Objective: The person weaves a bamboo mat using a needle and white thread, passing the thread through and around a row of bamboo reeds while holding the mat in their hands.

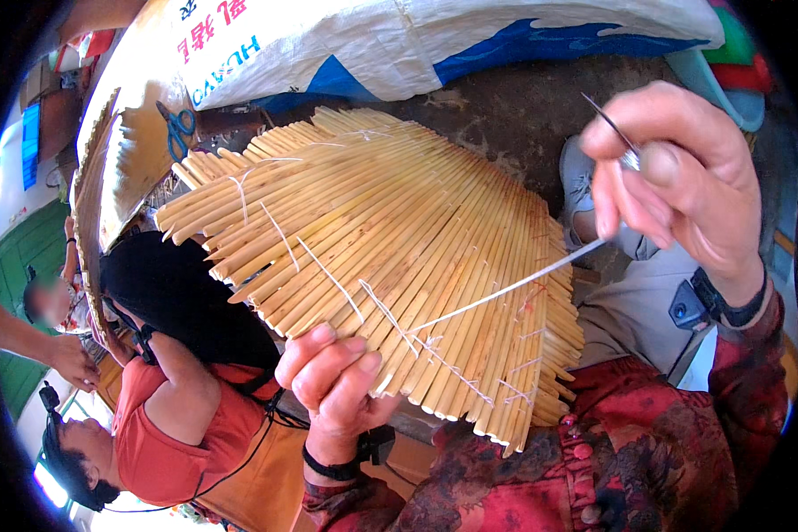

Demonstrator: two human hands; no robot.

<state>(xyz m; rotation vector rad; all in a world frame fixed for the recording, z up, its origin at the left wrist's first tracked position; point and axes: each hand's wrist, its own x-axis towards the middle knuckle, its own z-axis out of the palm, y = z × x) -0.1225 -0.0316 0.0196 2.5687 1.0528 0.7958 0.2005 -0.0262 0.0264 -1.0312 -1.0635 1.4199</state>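
Note:
A fan-shaped mat of pale yellow stalks point(372, 222) lies spread before me, its stalks joined side by side by rows of white stitches. My left hand point(337, 381) grips its near edge, fingertips on top and the thumb mostly hidden. Up at the right, my right hand point(683, 168) pinches a dark needle point(607, 120) between thumb and forefinger, its point toward the upper left. Something small and silvery shows at the pinch. A white thread point(514, 285) runs taut from below this hand down to the stitching on the mat.
Beyond the mat lies a large white sack point(328, 66) with blue patches. Blue-handled scissors point(177, 129) rest at its left end. On the left, a person in orange point(164, 417) sits near another stalk piece point(89, 195). A pale blue basin point(740, 102) stands at far right.

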